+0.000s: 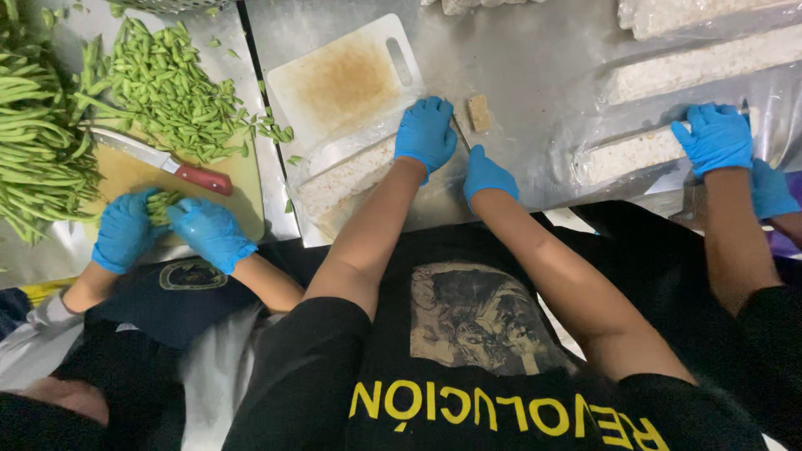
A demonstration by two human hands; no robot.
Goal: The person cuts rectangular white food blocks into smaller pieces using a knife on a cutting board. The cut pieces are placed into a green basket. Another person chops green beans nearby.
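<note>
Left hand flat on wrapped block, right hand gripping knife (co-workers' gloves alongside).

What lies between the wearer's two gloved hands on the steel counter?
In the head view, a knife blade lies between the left hand and right hand.
</note>
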